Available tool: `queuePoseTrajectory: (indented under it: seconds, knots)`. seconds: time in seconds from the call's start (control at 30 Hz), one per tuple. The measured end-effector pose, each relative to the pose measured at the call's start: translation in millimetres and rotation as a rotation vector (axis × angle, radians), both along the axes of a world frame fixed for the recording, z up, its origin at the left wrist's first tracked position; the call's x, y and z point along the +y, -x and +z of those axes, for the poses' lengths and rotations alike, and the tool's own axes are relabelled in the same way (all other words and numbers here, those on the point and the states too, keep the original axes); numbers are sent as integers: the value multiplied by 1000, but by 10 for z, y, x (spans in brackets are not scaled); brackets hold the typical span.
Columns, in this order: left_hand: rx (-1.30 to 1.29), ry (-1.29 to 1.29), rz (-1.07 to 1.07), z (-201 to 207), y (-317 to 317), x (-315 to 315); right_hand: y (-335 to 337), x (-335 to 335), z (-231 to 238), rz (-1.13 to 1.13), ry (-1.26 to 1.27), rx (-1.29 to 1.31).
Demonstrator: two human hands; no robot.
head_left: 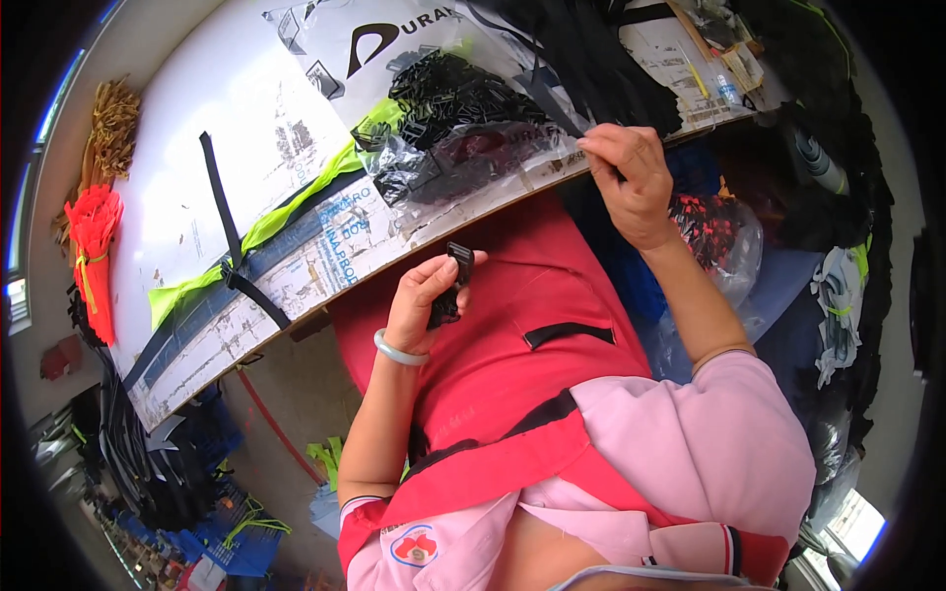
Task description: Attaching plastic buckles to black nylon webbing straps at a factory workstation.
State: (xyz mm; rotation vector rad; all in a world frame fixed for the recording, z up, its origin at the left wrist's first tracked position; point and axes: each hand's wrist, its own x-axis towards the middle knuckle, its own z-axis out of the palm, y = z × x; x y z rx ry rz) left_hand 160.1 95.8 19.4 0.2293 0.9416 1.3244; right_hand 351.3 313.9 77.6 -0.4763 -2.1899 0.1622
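Observation:
My left hand (412, 303) is closed around several black plastic buckles (459, 258) in front of the table edge, above my red apron (522, 286). One buckle stands up between thumb and finger; the others are partly hidden in the palm. Farther right, my raised right hand (633, 187) pinches the end of a black webbing strap (557, 110) by the table's front edge. That strap runs back toward a heap of black straps (591, 59). Between the hands and beyond them, a pile of black buckles (458, 94) lies on a clear plastic bag (335, 49).
The worn white table (177, 217) carries a neon yellow strip (286, 217) with a black strap (219, 197) across it. Red bundled material (94, 256) hangs at the far left edge. A clear bag with red and black pieces (714, 236) sits below on the right.

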Motion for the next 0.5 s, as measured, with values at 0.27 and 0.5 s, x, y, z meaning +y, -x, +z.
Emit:
queuePoseTrajectory:
  seconds: [0.27, 0.5]
  knots:
    - [229, 36, -33, 20, -69, 323, 304, -871, -417, 286, 616, -188]
    - [338, -43, -33, -109, 0, -14, 176, -852, -645, 303, 1760, -48]
